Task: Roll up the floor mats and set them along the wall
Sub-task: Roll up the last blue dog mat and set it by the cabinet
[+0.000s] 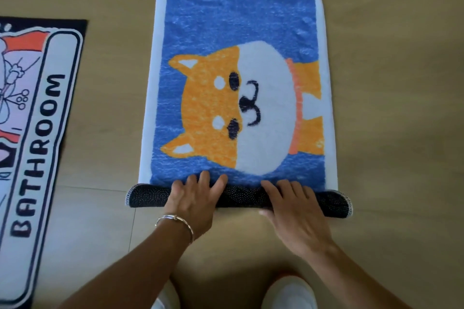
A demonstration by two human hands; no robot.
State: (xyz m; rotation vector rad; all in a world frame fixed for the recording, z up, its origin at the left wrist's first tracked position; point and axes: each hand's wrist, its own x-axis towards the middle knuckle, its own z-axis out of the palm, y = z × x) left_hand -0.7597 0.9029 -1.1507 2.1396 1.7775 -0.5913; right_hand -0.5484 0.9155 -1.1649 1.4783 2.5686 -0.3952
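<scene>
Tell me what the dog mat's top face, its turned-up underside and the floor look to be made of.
Dog mat top: soft tufted pile, likely microfibre or similar, matte; the fuzzy, streaked nap shows it. Underside: dark backing with fine pale dots, probably a rubbery anti-slip coating. Floor: smooth tan planks or tiles with faint seams, wood-look; true material unclear.

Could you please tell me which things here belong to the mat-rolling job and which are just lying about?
Job: dog mat, near end rolled; left hand and right hand pressing on that roll; BATHROOM mat, flat, not yet rolled.
Just there: bracelet on the left wrist; white shoes; wooden floor.
</scene>
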